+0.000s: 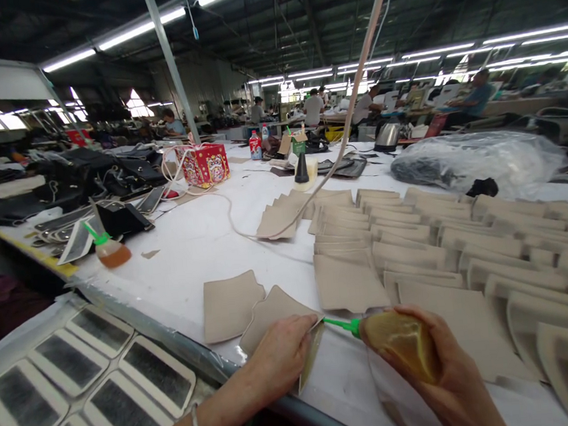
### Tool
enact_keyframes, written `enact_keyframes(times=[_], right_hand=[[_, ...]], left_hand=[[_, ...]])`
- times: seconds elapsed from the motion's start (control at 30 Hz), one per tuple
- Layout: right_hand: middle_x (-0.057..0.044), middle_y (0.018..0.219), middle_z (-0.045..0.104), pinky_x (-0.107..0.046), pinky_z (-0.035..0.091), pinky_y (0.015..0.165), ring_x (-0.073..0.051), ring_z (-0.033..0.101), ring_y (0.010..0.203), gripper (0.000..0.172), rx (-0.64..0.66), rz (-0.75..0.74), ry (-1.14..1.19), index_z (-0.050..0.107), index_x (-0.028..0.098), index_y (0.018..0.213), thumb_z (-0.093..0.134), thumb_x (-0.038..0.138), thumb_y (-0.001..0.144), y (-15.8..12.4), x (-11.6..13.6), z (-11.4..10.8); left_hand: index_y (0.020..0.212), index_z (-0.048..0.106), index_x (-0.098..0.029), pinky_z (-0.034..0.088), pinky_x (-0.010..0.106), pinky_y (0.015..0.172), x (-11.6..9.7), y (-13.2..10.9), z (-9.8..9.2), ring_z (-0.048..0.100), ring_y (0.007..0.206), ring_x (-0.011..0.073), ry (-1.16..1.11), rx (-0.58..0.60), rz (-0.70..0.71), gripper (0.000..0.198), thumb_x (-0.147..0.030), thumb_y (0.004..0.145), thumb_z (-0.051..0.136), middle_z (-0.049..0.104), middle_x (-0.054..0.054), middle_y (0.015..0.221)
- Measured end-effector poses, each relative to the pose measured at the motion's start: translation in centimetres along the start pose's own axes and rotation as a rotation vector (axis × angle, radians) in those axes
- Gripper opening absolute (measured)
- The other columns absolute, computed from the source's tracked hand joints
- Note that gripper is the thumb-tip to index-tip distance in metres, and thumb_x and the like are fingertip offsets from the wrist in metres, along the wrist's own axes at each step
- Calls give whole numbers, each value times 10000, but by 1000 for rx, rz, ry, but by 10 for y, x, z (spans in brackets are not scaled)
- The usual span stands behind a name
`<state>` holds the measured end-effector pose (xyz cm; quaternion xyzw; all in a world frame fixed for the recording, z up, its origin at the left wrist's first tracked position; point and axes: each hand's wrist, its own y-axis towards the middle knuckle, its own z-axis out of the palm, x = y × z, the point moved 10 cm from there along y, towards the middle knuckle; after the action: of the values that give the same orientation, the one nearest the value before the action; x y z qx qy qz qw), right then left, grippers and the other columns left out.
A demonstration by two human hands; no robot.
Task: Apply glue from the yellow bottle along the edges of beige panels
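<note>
My left hand (284, 350) pinches the edge of a beige piece (276, 307) near the table's front edge, its fingers closed. My right hand (446, 358) is wrapped round a squeeze bottle (401, 342) of amber liquid, tipped on its side. The bottle's green nozzle points left, its tip at the piece's edge beside my left fingertips. Another beige piece (230, 305) lies flat just left of the held one. Rows of overlapping beige pieces (348, 280) cover the table's right side.
A second glue-like bottle (113, 251) leans at the left. Dark pieces with pale borders (109, 410) lie at lower left. Farther back are a red patterned box (204, 166), a black cone (301, 169), a kettle (386, 137) and clear plastic (489, 156). A cord (342, 144) hangs across the table.
</note>
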<state>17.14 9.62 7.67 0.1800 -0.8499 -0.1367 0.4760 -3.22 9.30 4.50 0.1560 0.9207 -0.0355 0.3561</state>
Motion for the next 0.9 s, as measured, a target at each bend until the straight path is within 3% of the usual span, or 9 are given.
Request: enact_keyframes(times=[0.13,0.27,0.47,0.7,0.9], right_hand=[[0,1103,555,-266,481,787,-214,584,904,397,-18,-28,-29,471,303,1185,640,453,858,0,9,-1],[20,1074,561,-248,470,759,-196,587,884,408,56,92,50,456,310,1192,624,484,863,-6,0,6],[20,1108,522,-291,406,831,-217,534,957,439,-57,198,58,465,300,1176,618,541,843,-2,-15,-3],[21,1014,578,-301,410,814,-226,569,886,525,58,382,248,433,295,1203,640,580,814,-13,-27,14],[0,1080,559,-290,416,813,-243,550,956,549,-55,331,193,463,268,1180,662,588,781,-6,-26,3]], left_hand=[[1209,594,-190,427,285,983,-1,-1,-2,592,1095,183,-20,-4,5,387,-170,914,344,646,42,1190],[1224,586,-179,410,290,1002,0,0,-4,582,1116,186,-27,-18,-1,404,-148,893,357,626,45,1229],[1212,596,-168,416,289,991,-1,0,-6,587,1108,192,-57,-17,-18,402,-147,884,365,634,55,1214],[1227,585,-210,422,256,957,2,-1,-10,594,1095,170,-125,-32,-21,404,-150,894,364,656,20,1174],[1227,584,-229,441,267,916,4,-2,-9,610,1063,181,-149,-28,-52,392,-181,908,363,671,18,1141]])
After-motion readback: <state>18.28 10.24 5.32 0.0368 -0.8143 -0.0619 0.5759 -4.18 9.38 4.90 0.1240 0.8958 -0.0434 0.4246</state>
